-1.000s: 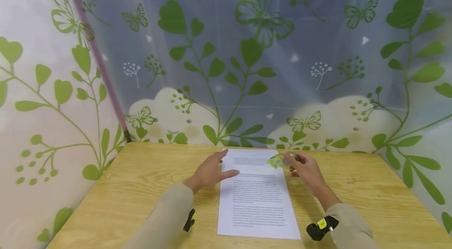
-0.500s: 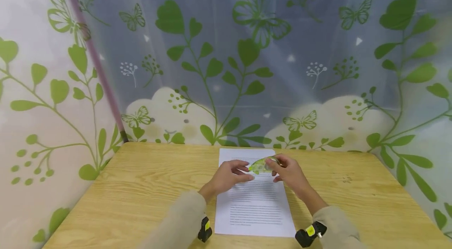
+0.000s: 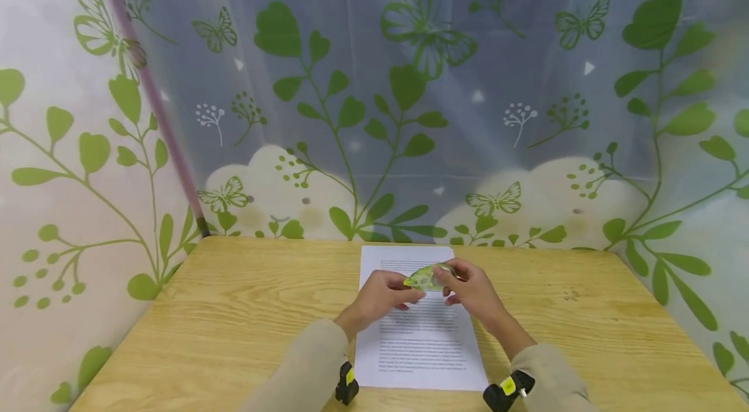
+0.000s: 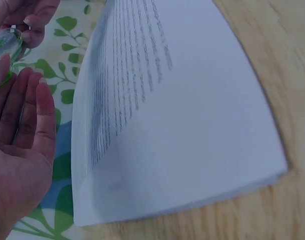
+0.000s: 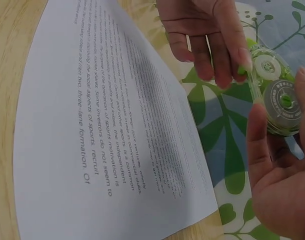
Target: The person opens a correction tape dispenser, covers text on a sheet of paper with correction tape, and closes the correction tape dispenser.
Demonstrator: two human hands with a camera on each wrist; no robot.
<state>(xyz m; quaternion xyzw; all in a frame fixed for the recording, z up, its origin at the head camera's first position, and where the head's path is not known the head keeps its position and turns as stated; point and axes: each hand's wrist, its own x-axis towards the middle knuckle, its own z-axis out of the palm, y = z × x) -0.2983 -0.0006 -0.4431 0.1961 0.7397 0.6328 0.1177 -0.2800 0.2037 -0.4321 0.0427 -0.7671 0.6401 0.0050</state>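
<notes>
A translucent green correction tape [image 3: 426,278] is held above the printed sheet in the head view. My right hand [image 3: 475,290] grips its rounded rear end between thumb and fingers. At its narrow front end my left hand [image 3: 379,296] has thumb and index finger on the green tip. The right wrist view shows the white and grey reels inside the correction tape [image 5: 276,92], with the left thumb at the bright green tip. Other fingers of the left hand [image 4: 22,150] extend loosely in the left wrist view. Beneath both hands lies the printed paper [image 3: 421,353].
The paper rests on a light wooden table [image 3: 263,308], its far end close to the table's back edge. Behind stands a patterned curtain [image 3: 351,106] with green leaves and butterflies. A black wrist camera [image 3: 346,383] sits at the left sleeve, another at the right.
The right hand has brought the correction tape leftward over the sheet. My left hand has moved from the paper's left edge to the right, and its fingers have closed at the tip.
</notes>
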